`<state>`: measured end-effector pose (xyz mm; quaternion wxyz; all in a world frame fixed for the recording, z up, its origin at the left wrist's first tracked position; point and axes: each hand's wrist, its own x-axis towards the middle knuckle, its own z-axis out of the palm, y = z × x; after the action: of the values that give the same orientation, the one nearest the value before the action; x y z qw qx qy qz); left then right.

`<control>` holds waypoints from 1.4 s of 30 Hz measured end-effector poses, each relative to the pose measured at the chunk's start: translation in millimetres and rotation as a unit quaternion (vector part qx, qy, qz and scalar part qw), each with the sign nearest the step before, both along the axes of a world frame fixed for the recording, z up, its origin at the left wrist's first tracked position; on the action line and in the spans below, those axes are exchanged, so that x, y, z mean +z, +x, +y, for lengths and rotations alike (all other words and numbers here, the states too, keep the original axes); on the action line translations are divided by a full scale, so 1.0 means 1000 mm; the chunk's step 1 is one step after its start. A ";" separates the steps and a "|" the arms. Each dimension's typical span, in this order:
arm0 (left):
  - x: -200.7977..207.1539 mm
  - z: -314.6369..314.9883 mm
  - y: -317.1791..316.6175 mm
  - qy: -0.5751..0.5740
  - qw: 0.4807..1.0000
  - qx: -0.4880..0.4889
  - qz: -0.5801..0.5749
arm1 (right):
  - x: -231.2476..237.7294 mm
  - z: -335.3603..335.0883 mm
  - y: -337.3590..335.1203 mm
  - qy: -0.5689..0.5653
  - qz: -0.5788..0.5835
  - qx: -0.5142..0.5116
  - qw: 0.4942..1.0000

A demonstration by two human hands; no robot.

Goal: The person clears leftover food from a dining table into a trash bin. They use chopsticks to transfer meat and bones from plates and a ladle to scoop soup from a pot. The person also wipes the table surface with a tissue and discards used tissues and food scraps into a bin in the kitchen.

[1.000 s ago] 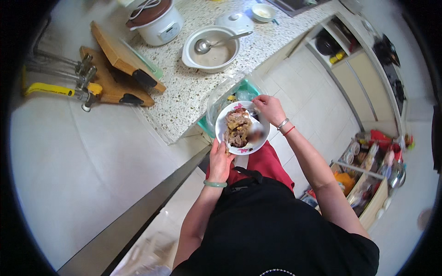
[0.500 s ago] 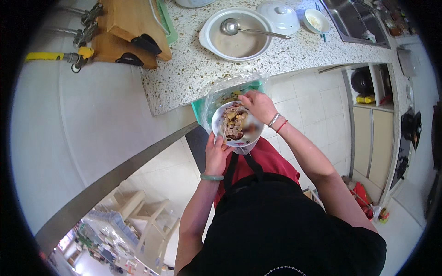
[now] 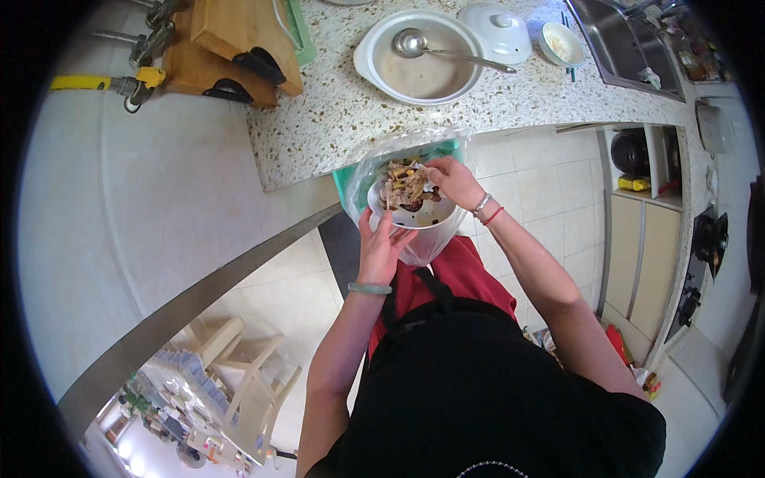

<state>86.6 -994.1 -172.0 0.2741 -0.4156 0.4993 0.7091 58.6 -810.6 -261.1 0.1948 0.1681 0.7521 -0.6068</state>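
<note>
My left hand (image 3: pixel 381 248) grips the near left edge of a white bowl (image 3: pixel 443 213), fingers under it and thumb at the rim. The bowl tips away from me over a green bin (image 3: pixel 344 185) lined with a clear plastic bag (image 3: pixel 429 245). Bones and brown food scraps (image 3: pixel 405 188) lie heaped toward the bowl's far side and partly hide its rim. At the far right of the scraps, my right hand (image 3: pixel 456 185) has its fingers pinched together. Something whitish shows by its fingertips, too small to name.
On the speckled counter (image 3: pixel 311 139) above the bin stand a white pot (image 3: pixel 368 68) of cloudy liquid with a ladle (image 3: pixel 410 43), a white lid (image 3: pixel 510 36) and a small bowl (image 3: pixel 562 45). Cutting boards (image 3: pixel 231 40) lean at left; a sink (image 3: pixel 629 48) is at right.
The bowl has tilted further away from me, and the scraps have slid toward its far side. My right hand stays at the bowl's right, fingers close to the scraps.
</note>
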 end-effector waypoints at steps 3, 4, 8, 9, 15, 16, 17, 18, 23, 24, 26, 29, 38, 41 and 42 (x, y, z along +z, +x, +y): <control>-0.004 -0.003 -0.005 0.041 0.999 -0.013 0.012 | -0.003 0.004 0.001 0.001 0.021 -0.015 1.000; -0.004 -0.004 -0.005 0.042 0.999 -0.019 0.017 | -0.007 0.004 0.004 0.015 0.036 -0.014 0.999; 0.011 -0.002 -0.007 0.030 0.999 -0.043 0.012 | -0.007 0.002 0.010 0.040 0.008 0.009 0.999; 0.017 0.000 -0.008 0.022 0.999 -0.048 0.006 | -0.003 0.002 0.010 0.046 0.020 0.007 0.999; 0.029 -0.001 -0.006 0.019 0.999 -0.045 0.014 | 0.004 -0.014 0.012 0.002 0.172 0.074 0.982; 0.030 -0.001 -0.006 0.015 0.999 -0.046 0.016 | 0.009 -0.021 0.011 0.011 0.201 0.113 0.973; 0.031 -0.001 -0.006 0.012 0.999 -0.048 0.018 | 0.004 -0.030 0.013 0.006 0.222 0.141 0.965; 0.031 -0.001 -0.005 0.008 0.999 -0.048 0.021 | -0.001 -0.032 0.014 0.034 0.213 0.160 0.963; 0.034 -0.008 0.003 0.006 0.999 -0.041 0.025 | -0.027 -0.030 0.005 0.274 0.223 0.247 0.902; 0.036 -0.008 0.004 0.007 0.999 -0.038 0.029 | -0.031 -0.027 0.001 0.334 0.234 0.262 0.875; 0.037 -0.009 0.007 -0.001 0.999 -0.033 0.017 | -0.040 -0.023 0.000 0.310 0.168 0.240 0.905; 0.039 -0.014 0.007 0.001 1.000 -0.021 0.022 | -0.019 -0.019 0.002 0.211 0.146 0.152 0.955; 0.049 -0.011 0.006 -0.015 0.996 -0.067 0.053 | 0.017 -0.072 0.005 -0.042 0.214 0.133 0.967; 0.055 -0.013 0.006 -0.018 0.997 -0.063 0.045 | -0.007 -0.068 -0.001 0.115 0.238 0.183 0.947; 0.057 -0.014 0.006 -0.020 0.998 -0.055 0.039 | -0.011 -0.066 -0.004 0.164 0.225 0.200 0.940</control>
<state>92.4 -1008.4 -115.1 0.2849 -0.3649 0.5461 0.6982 54.6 -876.4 -271.9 0.1079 -0.0969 0.8833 -0.4459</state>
